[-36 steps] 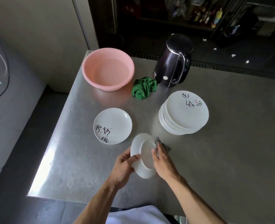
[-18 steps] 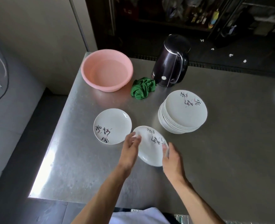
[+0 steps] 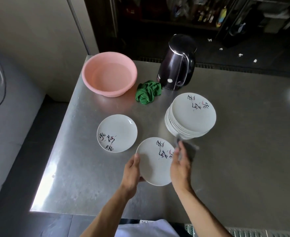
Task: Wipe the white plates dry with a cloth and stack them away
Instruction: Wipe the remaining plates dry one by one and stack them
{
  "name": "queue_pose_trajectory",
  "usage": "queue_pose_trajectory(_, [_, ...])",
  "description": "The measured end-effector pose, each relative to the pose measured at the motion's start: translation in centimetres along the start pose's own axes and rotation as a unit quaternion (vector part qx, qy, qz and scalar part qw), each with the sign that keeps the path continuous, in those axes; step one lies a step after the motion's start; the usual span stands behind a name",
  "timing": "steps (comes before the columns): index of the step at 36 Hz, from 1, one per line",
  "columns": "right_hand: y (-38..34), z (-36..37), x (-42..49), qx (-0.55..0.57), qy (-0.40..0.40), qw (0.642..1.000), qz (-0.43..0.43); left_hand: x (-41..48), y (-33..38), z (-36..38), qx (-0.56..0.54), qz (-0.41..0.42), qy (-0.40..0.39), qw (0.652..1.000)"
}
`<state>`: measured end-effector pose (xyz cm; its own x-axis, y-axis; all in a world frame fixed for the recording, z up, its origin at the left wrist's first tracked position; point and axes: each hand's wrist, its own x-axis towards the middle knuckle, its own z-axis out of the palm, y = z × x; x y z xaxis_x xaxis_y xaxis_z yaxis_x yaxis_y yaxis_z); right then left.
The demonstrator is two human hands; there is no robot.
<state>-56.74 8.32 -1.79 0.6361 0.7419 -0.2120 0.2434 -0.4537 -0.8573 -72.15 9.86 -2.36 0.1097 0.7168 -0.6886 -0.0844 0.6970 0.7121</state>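
Observation:
A white plate [image 3: 153,162] with black calligraphy faces up above the steel table, gripped at its left rim by my left hand [image 3: 132,173]. At the plate's right edge my right hand [image 3: 181,166] holds a grey cloth [image 3: 188,151], blurred by motion. Left of the held plate, a single white plate [image 3: 117,133] lies flat. A stack of several white plates [image 3: 191,116] stands to the right, just beyond the cloth.
On the steel table [image 3: 243,151] a pink basin [image 3: 109,74] holding water stands at the far left corner. A crumpled green cloth [image 3: 148,92] lies beside a dark electric kettle [image 3: 177,63]. The table's left edge drops to the floor.
The plate went from upright on edge to face up and now sits a little lower and nearer me. My right hand with the cloth shifted from the plate's back to its right edge.

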Motion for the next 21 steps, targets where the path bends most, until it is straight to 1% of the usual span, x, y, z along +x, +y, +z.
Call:
queue_pose_trajectory(2, [-0.4, 1.2, -0.6, -0.105, -0.073, 0.985, -0.113, 0.0, 0.0, 0.3, 0.003, 0.000, -0.015, 1.000])
queue_pose_trajectory(3, [-0.6, 1.7, -1.0, -0.157, -0.111, 0.969, -0.157, 0.0, 0.1, 0.5, 0.002, 0.003, -0.024, 1.000])
queue_pose_trajectory(5, [-0.5, 2.2, -1.8, -0.240, -0.199, 0.917, -0.249, 0.1, 0.6, 0.8, -0.005, 0.017, -0.039, 0.999])
queue_pose_trajectory(6, [-0.3, 2.3, -2.1, -0.246, -0.250, 0.892, -0.287, 0.1, 0.9, 0.7, -0.015, 0.022, -0.042, 0.999])
queue_pose_trajectory(8, [0.3, 2.0, -2.7, -0.212, -0.333, 0.862, -0.317, 0.4, 1.6, 0.3, -0.050, 0.023, -0.028, 0.998])
queue_pose_trajectory(9, [0.6, 1.6, -2.7, -0.207, -0.353, 0.848, -0.338, 0.6, 2.0, -0.2, -0.065, 0.024, -0.013, 0.998])
queue_pose_trajectory(10, [0.9, 1.0, -2.6, -0.213, -0.355, 0.833, -0.367, 0.9, 2.2, -0.6, -0.073, 0.027, 0.003, 0.997])
queue_pose_trajectory(12, [1.8, 0.1, -1.7, -0.242, -0.325, 0.813, -0.419, 1.2, 2.7, -1.4, -0.073, 0.037, 0.019, 0.996])
queue_pose_trajectory(14, [2.1, 0.0, -0.3, -0.306, -0.276, 0.817, -0.403, 1.2, 3.0, -1.7, -0.057, 0.041, 0.035, 0.997])
queue_pose_trajectory(15, [1.9, 0.4, 0.4, -0.340, -0.251, 0.827, -0.371, 1.1, 3.1, -1.8, -0.046, 0.043, 0.042, 0.997])
queue_pose_trajectory(17, [1.3, 1.6, 1.3, -0.375, -0.228, 0.849, -0.295, 1.0, 3.0, -1.5, -0.032, 0.046, 0.040, 0.998])
queue_pose_trajectory(19, [0.3, 2.7, 1.8, -0.362, -0.214, 0.867, -0.266, 1.1, 3.1, -1.2, -0.033, 0.045, 0.042, 0.998])
queue_pose_trajectory(21, [-0.6, 2.8, 1.8, -0.297, -0.176, 0.904, -0.253, 1.3, 3.6, -1.0, -0.043, 0.048, 0.063, 0.996])
